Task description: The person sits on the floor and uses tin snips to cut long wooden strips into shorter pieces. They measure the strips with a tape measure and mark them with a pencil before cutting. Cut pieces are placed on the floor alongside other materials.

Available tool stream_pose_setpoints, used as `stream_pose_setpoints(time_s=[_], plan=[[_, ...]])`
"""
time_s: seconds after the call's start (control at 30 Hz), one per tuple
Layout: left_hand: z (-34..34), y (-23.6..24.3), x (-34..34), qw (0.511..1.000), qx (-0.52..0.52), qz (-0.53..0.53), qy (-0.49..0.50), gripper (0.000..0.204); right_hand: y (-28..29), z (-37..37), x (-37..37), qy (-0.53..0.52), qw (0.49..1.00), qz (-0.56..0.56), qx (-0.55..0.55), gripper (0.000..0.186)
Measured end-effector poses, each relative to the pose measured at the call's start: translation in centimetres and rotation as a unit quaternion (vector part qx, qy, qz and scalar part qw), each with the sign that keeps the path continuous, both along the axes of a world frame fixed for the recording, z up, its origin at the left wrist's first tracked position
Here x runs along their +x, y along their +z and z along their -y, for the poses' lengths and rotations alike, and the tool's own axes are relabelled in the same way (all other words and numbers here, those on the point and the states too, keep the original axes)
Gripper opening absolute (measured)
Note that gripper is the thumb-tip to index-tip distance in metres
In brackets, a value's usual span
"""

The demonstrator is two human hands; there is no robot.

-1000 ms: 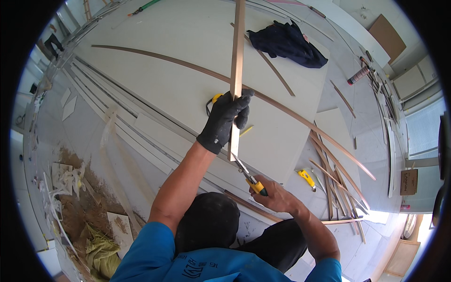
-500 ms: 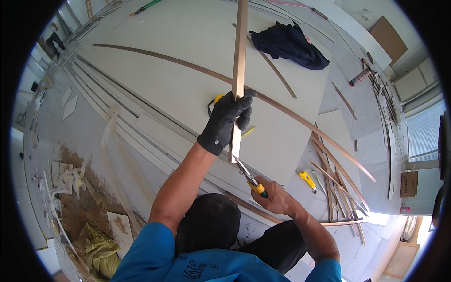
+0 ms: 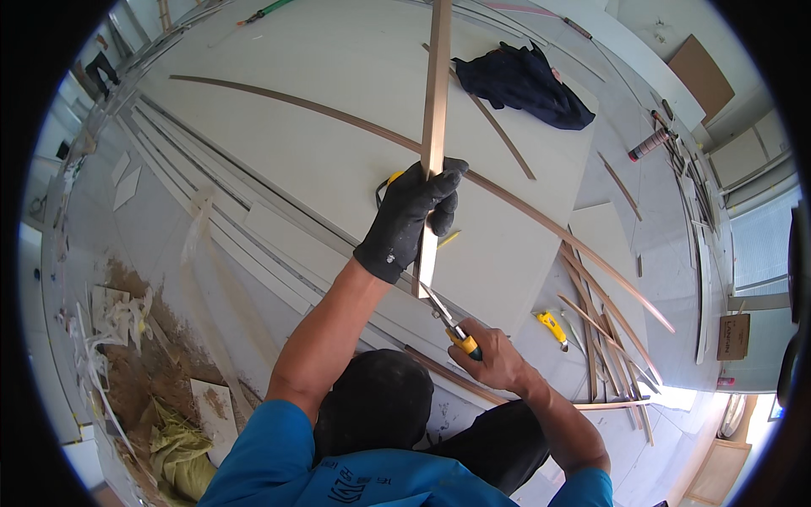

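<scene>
Bare right hand (image 3: pixel 497 359) clamped on yellow-handled snips (image 3: pixel 454 326), gloved left hand (image 3: pixel 410 218) wrapped round long bronze-toned strip (image 3: pixel 436 101).
From where I stand, closest: blue shirt (image 3: pixel 422 482) below both grips, dark lettering on it, partly creased. Snips point up-left out of the right hand, tips at strip's near end; can't tell if they bite. Strip runs lengthwise through the left hand, short end toward the shirt, long part away, far end cut off. Yellow tape measure (image 3: pixel 394 177) half hidden behind left hand. Far right of grips, brown carton (image 3: pixel 733 336), dark print.
</scene>
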State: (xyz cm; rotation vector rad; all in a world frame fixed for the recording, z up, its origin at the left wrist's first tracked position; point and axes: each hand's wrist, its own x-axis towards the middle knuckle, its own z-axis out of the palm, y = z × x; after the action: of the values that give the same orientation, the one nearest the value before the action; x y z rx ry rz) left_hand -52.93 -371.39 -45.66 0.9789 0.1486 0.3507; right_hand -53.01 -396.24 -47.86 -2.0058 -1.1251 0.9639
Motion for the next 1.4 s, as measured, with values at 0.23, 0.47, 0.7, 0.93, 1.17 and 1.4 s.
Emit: stream_pose_setpoints(time_s=[0.23, 0.47, 0.7, 0.93, 1.17, 1.4], plan=[[0.1, 0.8, -0.3, 1.000, -0.009, -0.005, 0.014, 0.035, -0.1, -0.1, -0.6, -0.023, 0.999, 0.022, 0.017, 0.026], [-1.3, 0.5, -0.8, 0.999, -0.005, -0.007, 0.036, 0.026, -0.2, -0.1, -0.6, -0.032, 0.999, 0.023, -0.017, 0.027], [1.9, -1.4, 1.3, 0.991, -0.037, 0.023, 0.127, 0.035, -0.2, -1.5, -0.4, -0.319, 0.906, -0.222, 0.169, 0.021], [3.1, -1.7, 1.0, 0.968, -0.082, 0.100, 0.216, 0.034, 0.7, -5.1, 0.7, -0.384, 0.824, -0.201, 0.366, 0.019], [3.6, -1.9, 0.3, 0.961, -0.085, 0.142, 0.223, 0.044, 1.2, -5.0, 1.0, -0.375, 0.786, -0.302, 0.388, 0.020], [3.7, -1.4, -0.4, 0.978, -0.099, 0.144, 0.110, 0.055, 0.7, -5.4, 1.8, -0.417, 0.807, -0.135, 0.396, 0.018]])
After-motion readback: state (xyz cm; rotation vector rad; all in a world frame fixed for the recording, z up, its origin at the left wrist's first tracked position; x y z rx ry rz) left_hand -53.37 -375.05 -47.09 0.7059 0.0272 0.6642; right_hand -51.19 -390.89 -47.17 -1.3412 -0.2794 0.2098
